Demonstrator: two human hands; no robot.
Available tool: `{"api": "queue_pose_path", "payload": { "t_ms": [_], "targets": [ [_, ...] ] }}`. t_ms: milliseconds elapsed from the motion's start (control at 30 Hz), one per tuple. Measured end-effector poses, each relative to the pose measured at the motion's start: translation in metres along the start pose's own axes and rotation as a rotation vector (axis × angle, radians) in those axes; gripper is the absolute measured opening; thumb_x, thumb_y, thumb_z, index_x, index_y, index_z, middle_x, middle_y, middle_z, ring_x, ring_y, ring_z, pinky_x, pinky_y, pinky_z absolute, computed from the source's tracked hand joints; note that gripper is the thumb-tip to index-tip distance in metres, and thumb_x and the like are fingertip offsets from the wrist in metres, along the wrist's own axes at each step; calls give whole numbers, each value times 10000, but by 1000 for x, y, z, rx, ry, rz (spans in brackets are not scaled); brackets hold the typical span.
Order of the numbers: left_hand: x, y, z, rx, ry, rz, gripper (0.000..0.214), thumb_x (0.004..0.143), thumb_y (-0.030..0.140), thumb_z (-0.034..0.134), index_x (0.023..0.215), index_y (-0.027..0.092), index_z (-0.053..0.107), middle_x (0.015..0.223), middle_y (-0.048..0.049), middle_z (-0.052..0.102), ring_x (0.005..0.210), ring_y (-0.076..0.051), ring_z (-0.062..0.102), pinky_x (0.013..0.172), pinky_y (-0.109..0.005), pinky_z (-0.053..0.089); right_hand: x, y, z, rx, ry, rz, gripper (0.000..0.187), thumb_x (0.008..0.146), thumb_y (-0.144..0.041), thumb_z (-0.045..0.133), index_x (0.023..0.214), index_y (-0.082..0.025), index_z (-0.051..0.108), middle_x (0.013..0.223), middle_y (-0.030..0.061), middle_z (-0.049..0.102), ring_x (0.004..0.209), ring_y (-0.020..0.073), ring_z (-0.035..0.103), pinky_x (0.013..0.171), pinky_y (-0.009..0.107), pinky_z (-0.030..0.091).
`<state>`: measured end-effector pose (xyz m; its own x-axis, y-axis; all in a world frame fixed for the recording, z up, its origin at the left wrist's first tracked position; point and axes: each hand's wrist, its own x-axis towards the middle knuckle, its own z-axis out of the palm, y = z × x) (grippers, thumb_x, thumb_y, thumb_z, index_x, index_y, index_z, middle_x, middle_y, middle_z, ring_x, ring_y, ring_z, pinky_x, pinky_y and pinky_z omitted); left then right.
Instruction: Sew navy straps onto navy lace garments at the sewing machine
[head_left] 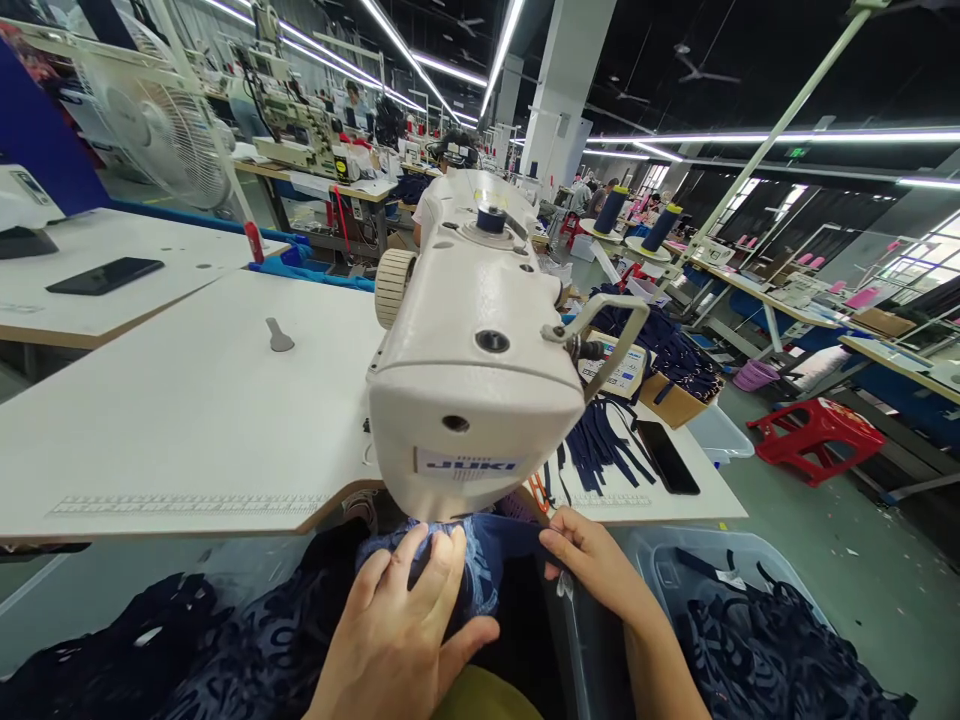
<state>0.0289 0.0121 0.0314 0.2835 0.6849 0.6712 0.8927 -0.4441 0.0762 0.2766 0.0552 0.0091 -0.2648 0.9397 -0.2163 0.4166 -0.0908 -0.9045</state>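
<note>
So the containers first: on the right there's a grey plastic bin [646, 562] right next to the table edge, loaded with dark lace pieces [765, 655] all bunched up. Further back on the white table [187, 420] sits an open cardboard box [679, 404] with navy strips [679, 358] spilling out of it toward a black phone [667, 456]. Bottom left there's another lace heap [210, 650], maybe lying in a clear tub, but I honestly can't tell from this angle. The thing being worked is a navy lace piece [491, 560], sitting just under the front of the JUKI sewing machine [472, 370], at the near edge of the table. Its long axis runs left to right across the view, stretched between both hands, with the far edge tucked in under the machine head, where it's hidden. The left hand [405, 630] lies flat on top of the lace, fingers spread and pointing toward the machine. The right hand [592, 565] is closed on the lace's right end, pinching it.
</note>
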Motion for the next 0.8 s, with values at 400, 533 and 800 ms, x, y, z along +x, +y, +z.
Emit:
{"api": "queue_pose_path", "payload": {
  "t_ms": [400,533,800],
  "targets": [
    [-13,-1,1,-56,-138,-38,378,894,363,398,1145,186,618,1128,-64,663,1105,-262,548,944,-417,340,7,-2,16,729,-27,-78,289,794,-336,695,1007,-238,525,798,-30,462,644,91,401,583,205,342],
    [-21,-30,-5,85,-72,16,299,865,186,404,1062,147,626,1091,-122,636,1036,-242,575,910,-389,390,10,-31,37,726,-58,-94,249,757,-327,715,917,-208,566,826,-17,497,656,87,433,565,191,369],
    [-20,-41,11,-75,-66,290,536,922,77,300,1429,250,320,1300,6,591,1235,-122,495,1121,-285,243,27,-55,72,141,163,-275,208,825,-229,605,1020,-201,541,794,-29,520,660,100,476,660,238,422]
  ]
}}
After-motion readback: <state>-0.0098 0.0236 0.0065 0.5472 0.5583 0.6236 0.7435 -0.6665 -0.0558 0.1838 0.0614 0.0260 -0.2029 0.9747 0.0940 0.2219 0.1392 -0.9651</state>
